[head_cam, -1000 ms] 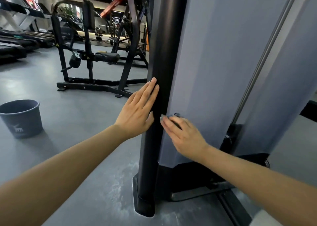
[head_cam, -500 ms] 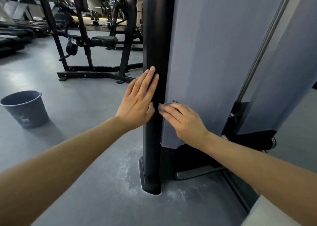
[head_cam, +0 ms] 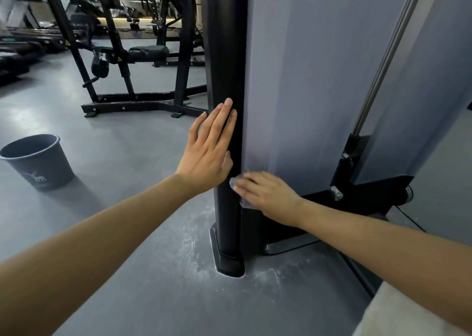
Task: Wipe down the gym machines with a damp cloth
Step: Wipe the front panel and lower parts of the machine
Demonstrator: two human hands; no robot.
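Bucket (head_cam: 38, 162) on floor (head_cam: 132, 157), inside dim, left hand (head_cam: 207, 157) flat on post (head_cam: 224, 55), right hand (head_cam: 265, 195) blurred, fingers straight, pressing mostly hidden cloth (head_cam: 233, 182) to panel (head_cam: 306, 80)

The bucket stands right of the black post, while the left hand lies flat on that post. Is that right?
Not quite. The head view shows the bucket on the floor to the left of the black post, not the right. The left hand does lie flat on that post.
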